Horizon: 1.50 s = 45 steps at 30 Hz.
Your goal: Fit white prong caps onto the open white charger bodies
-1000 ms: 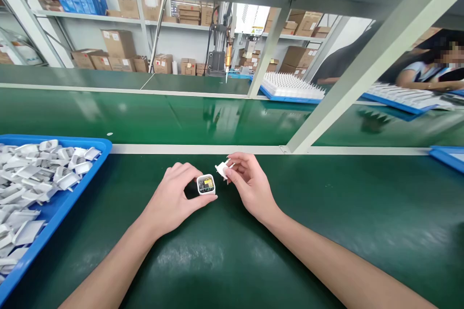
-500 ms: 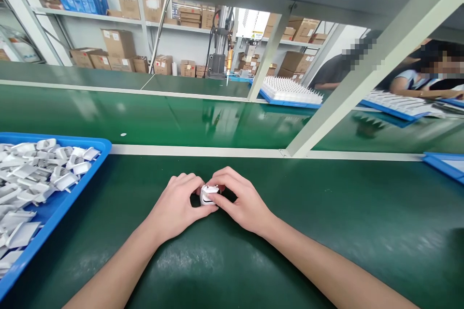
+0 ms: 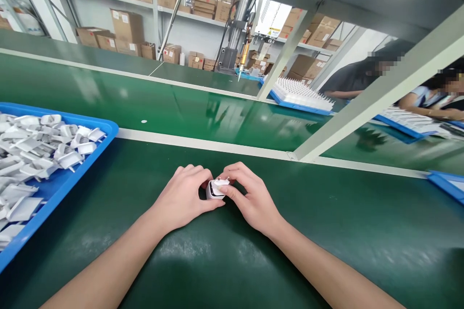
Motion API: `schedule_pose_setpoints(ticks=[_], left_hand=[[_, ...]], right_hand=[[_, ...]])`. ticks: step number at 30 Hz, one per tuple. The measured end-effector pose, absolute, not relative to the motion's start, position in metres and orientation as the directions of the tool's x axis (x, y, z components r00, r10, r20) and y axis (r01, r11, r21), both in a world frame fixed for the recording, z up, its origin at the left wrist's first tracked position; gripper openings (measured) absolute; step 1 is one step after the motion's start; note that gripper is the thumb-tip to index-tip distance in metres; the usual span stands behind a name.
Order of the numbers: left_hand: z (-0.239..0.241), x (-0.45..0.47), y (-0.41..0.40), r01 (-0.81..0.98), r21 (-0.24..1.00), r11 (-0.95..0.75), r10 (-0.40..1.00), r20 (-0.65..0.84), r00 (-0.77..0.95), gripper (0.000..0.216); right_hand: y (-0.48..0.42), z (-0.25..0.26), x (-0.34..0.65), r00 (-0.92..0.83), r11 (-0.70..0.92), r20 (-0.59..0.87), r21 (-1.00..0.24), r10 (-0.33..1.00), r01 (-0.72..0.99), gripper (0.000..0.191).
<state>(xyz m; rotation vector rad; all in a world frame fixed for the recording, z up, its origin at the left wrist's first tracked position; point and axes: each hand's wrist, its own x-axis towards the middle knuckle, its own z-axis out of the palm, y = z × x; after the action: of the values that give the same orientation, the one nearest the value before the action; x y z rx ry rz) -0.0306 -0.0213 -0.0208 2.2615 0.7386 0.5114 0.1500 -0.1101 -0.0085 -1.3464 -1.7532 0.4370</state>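
Fingers of both hands — left hand [image 3: 183,200], right hand [image 3: 250,198] — clamp a boxy white plastic charger [image 3: 216,189].

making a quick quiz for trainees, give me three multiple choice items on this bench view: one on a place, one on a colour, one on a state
1. Where is the blue tray of white plug parts?
A. left of the hands
B. between the hands
C. right of the hands

2. What colour is the bench mat?
A. grey
B. green
C. red

3. How is the white charger held?
A. lying untouched
B. by one hand only
C. by both hands

Answers:
1 A, the tray sits at the left edge.
2 B, the surface is dark green.
3 C, the left hand and right hand both close fingers on it.
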Motion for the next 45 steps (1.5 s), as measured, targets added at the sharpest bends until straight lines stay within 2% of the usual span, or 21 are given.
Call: schedule_pose_setpoints(ticks=[5, 17, 31, 35, 37, 40, 43, 45], left_hand=[[-0.022, -0.03, -0.02, 0.352, 0.71, -0.61, 0.627, 0.161, 0.762, 0.033], [-0.025, -0.032, -0.018, 0.346, 0.692, -0.634, 0.62, 0.188, 0.761, 0.037], [-0.022, -0.031, -0.018, 0.327, 0.716, -0.617, 0.621, 0.187, 0.761, 0.035], [-0.023, -0.031, -0.019, 0.34, 0.727, -0.596, 0.634, 0.166, 0.756, 0.035], [-0.022, -0.032, -0.02, 0.36, 0.748, -0.558, 0.647, 0.121, 0.753, 0.035], [-0.018, -0.035, -0.02, 0.402, 0.806, -0.435, 0.674, -0.004, 0.738, 0.043], [-0.013, -0.039, -0.018, 0.305, 0.926, -0.222, 0.626, -0.105, 0.773, 0.048], [-0.011, -0.041, -0.017, 0.207, 0.973, -0.102, 0.558, -0.117, 0.822, 0.048]], right_hand=[[-0.107, -0.007, 0.149, -0.047, 0.331, 0.378, -0.736, 0.924, 0.59, 0.007], [-0.105, -0.004, 0.142, -0.034, 0.308, 0.382, -0.686, 0.924, 0.659, 0.001], [-0.106, 0.001, 0.135, -0.009, 0.253, 0.323, -0.721, 0.946, 0.645, 0.005], [-0.106, -0.005, 0.142, -0.001, 0.252, 0.309, -0.773, 0.951, 0.582, 0.003], [-0.106, -0.01, 0.147, -0.008, 0.282, 0.315, -0.838, 0.949, 0.467, 0.009], [-0.108, -0.014, 0.152, -0.041, 0.349, 0.354, -0.884, 0.934, 0.31, 0.038], [-0.111, -0.011, 0.148, -0.096, 0.429, 0.423, -0.835, 0.901, 0.343, 0.064], [-0.114, -0.007, 0.142, -0.151, 0.484, 0.467, -0.769, 0.872, 0.417, 0.062]])
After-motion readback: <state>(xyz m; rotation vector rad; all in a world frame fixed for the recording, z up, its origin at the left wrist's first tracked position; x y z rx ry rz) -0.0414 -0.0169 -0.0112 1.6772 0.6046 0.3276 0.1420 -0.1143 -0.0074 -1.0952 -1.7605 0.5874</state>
